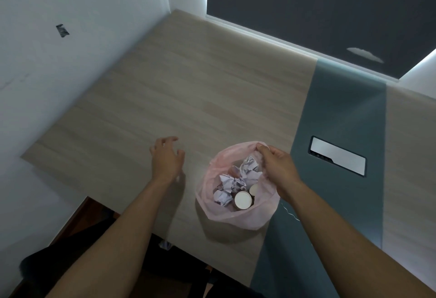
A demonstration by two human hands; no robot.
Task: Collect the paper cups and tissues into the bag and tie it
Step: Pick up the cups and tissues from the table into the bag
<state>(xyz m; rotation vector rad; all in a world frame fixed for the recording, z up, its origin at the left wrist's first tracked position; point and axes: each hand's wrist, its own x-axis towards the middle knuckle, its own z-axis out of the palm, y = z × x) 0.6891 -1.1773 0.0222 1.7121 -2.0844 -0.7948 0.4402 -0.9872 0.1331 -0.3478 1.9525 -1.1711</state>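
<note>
A thin pink plastic bag (238,220) stands open on the wooden table (188,90). Inside lie several crumpled white tissues (230,183) and two paper cups (243,199), their white rims facing up. My right hand (276,164) pinches the bag's far rim at the top right and holds it up. My left hand (166,156) hovers over the bare tabletop to the left of the bag, fingers spread and loosely curved, holding nothing.
A grey-green strip (342,120) runs across the table right of the bag, with a rectangular socket cover (337,156) set in it. A white wall borders the table on the left. A small crumpled scrap (165,244) lies below the table's near edge.
</note>
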